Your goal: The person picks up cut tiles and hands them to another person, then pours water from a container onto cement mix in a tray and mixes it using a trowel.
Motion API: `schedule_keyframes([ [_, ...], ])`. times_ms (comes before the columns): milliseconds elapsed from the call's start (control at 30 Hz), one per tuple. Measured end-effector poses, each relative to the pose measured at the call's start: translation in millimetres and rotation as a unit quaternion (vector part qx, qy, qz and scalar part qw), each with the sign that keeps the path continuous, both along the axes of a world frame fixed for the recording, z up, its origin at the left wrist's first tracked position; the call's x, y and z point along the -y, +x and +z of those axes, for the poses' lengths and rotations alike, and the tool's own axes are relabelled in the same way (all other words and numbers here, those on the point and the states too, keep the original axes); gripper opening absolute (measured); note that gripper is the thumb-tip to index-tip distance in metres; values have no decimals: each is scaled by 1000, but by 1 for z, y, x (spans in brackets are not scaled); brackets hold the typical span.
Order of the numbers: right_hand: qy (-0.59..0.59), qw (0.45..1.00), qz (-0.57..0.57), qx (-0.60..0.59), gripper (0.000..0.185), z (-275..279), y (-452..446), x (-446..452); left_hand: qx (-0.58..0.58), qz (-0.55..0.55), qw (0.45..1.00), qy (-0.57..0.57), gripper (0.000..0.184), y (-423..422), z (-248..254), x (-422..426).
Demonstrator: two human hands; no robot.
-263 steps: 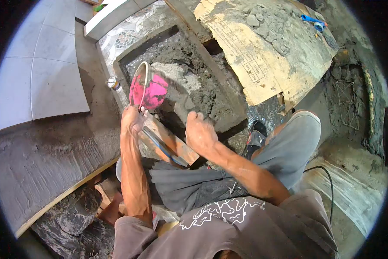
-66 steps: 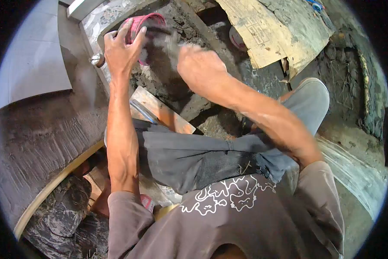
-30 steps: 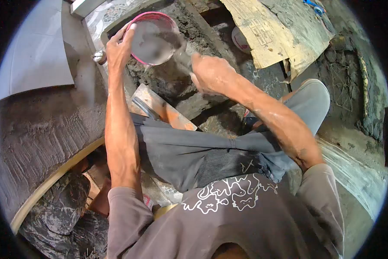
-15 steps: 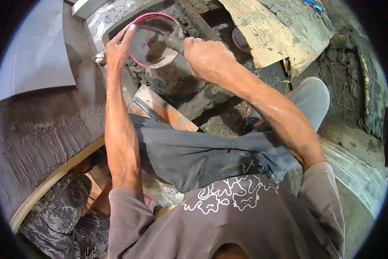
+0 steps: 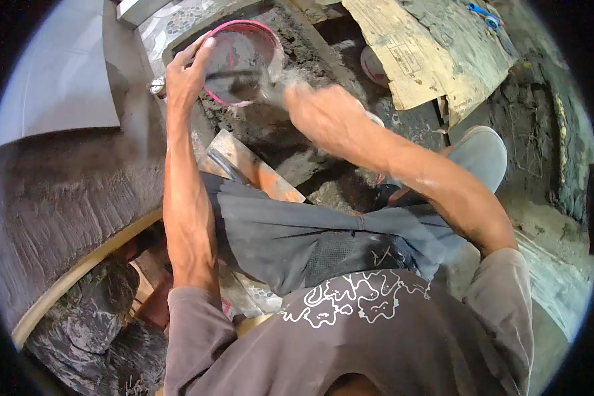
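Observation:
My left hand (image 5: 188, 69) grips the left rim of a pink bucket (image 5: 243, 56), fingers and thumb closed on its edge. The bucket is tilted so that its grey, mortar-smeared inside shows. On its right side my right hand (image 5: 313, 109) is closed round the handle of a trowel (image 5: 270, 89), blurred by motion, with the blade at the bucket's right rim. Beneath the bucket lies wet grey mortar (image 5: 297, 53) in a framed trough. A float with a metal handle (image 5: 260, 173) rests between the trough and my legs.
Cement-bag paper (image 5: 416, 59) lies at the upper right with a blue tool (image 5: 487, 16) on it. Large pale tiles (image 5: 59, 79) cover the upper left, above a ridged mortar bed (image 5: 79, 204). A black plastic bag (image 5: 92, 317) sits lower left.
Since the first frame the bucket has been turned to show its inside, and my right hand has moved up beside it. Over the last second the trowel has shifted slightly at the right rim.

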State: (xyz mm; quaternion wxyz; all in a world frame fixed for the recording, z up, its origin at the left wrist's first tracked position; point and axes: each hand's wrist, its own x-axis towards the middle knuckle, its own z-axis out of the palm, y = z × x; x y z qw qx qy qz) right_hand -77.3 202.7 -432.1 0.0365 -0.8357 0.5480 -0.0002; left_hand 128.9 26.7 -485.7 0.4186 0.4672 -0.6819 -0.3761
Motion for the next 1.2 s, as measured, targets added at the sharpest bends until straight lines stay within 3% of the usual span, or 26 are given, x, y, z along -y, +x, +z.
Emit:
schedule_keyframes([
  [33,35,999,9,-5,24,-3,-2,-2,-1,7,1000,-3,43,2,0,0],
  [67,109,991,-79,10,24,-6,-3,-3,-3,9,1000,-3,43,1,-1,-1],
  [167,84,993,-85,-12,21,-12,-25,-1,59,9,996,-60,41,-2,-11,3],
  [300,97,981,-130,108,29,1,-50,-15,189,-5,956,-224,60,-3,-9,-13],
  [333,100,978,-150,104,30,3,-54,-20,211,-29,937,-278,73,-8,-6,-20],
  [467,118,962,-230,94,34,11,-68,-36,258,-68,887,-376,97,-27,-4,-47],
  [533,143,947,-268,106,35,20,-73,-39,319,-130,852,-395,96,-22,-9,-53],
  [700,-32,954,-230,189,37,41,-66,2,405,-225,725,-509,69,-18,-13,-51],
  [767,-104,941,-258,191,37,41,-56,24,399,-229,716,-525,62,-22,-18,-50],
  [867,65,988,-132,43,40,9,-72,43,399,-228,706,-539,62,-29,-23,-44],
  [967,48,987,-136,71,39,5,-73,47,396,-274,680,-554,63,-28,-49,-40],
  [1100,61,977,-175,107,38,-12,-66,50,421,-261,707,-505,63,-32,-38,-35],
  [1133,130,982,-129,39,37,-4,-70,50,404,-291,720,-484,64,-35,-34,-33],
  [1200,90,980,-168,59,38,-4,-68,49,399,-302,707,-501,68,-35,-40,-37],
])
